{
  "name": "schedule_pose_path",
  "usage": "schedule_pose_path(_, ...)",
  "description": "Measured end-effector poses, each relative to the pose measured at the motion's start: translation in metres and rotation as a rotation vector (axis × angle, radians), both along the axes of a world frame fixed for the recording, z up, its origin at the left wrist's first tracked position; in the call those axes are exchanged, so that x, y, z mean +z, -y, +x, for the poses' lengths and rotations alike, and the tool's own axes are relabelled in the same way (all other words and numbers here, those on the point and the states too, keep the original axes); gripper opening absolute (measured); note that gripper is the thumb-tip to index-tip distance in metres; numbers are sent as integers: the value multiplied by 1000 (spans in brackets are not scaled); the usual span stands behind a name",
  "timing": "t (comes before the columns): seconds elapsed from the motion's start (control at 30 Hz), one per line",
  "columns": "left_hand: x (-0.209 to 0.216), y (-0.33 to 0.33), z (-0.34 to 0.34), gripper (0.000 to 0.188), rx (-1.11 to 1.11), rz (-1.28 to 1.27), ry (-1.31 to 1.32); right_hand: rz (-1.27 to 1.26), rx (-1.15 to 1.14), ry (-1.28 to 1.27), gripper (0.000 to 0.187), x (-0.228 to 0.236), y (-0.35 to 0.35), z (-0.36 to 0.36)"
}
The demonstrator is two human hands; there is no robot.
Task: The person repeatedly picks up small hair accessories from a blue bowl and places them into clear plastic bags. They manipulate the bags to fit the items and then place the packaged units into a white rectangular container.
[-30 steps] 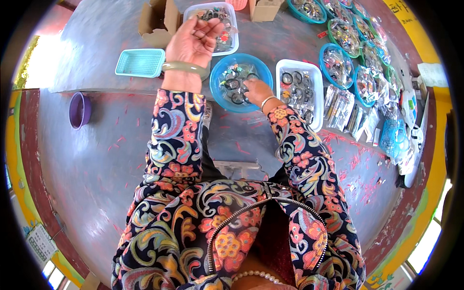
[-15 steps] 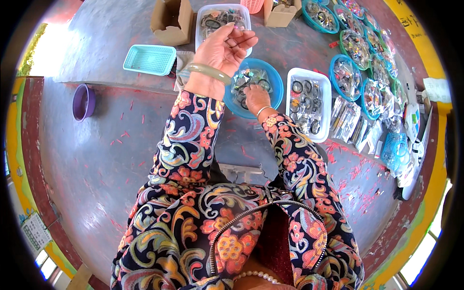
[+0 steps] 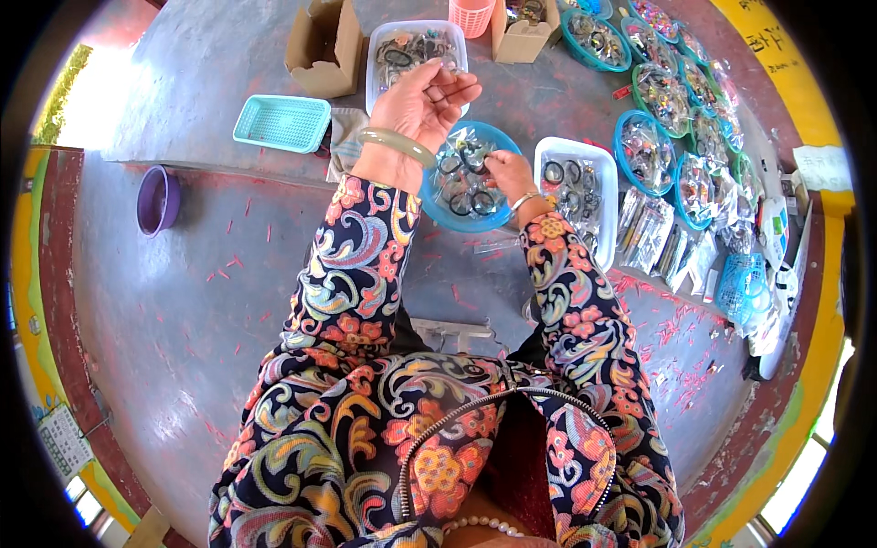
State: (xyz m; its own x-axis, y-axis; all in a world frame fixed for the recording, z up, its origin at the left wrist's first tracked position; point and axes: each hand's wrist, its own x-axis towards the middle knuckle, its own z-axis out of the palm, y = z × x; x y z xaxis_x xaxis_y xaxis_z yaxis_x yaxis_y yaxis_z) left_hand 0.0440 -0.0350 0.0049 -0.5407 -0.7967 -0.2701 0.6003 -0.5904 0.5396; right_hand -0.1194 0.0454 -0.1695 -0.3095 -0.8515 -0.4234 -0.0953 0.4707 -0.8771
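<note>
My left hand [image 3: 416,110], a pale bangle on its wrist, is raised with the palm up and the fingers loosely curled apart; I see nothing in it. Behind it stands a white tray [image 3: 373,78] of bagged dark rings and small pieces. Over the right side of a blue basin [image 3: 438,212], my right hand [image 3: 510,175] pinches a clear packet with a black ring [image 3: 473,157], likely a hair tie. More packets of black rings [image 3: 470,201] lie in the basin. To the right, a second white tray [image 3: 605,239] holds similar packets, partly behind my right wrist.
An aqua basket [image 3: 283,123] and a cardboard box [image 3: 322,50] stand at the far left, a purple basin [image 3: 158,201] nearer. Several baskets of packets [image 3: 649,151] crowd the right, beside flat clear packets [image 3: 644,228]. A low step edge crosses the floor.
My right hand has risen from inside the blue basin and shifted right, bringing up a clear packet with a black ring. My left hand stays nearly in place.
</note>
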Motion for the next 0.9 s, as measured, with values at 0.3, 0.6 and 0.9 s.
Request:
schedule_pose_path(0.3, -2, -14, -15, 23, -125, -128, 410, -269, -192, 672, 19, 133, -41, -20)
schedule_pose_path(0.6, -8, -41, -41, 12, -315, -159, 380, -333, -118, 407, 20, 157, -63, -20)
schedule_pose_path(0.9, -11, -42, -44, 14, -392, -241, 420, -392, -160, 381, 27, 162, -63, -31)
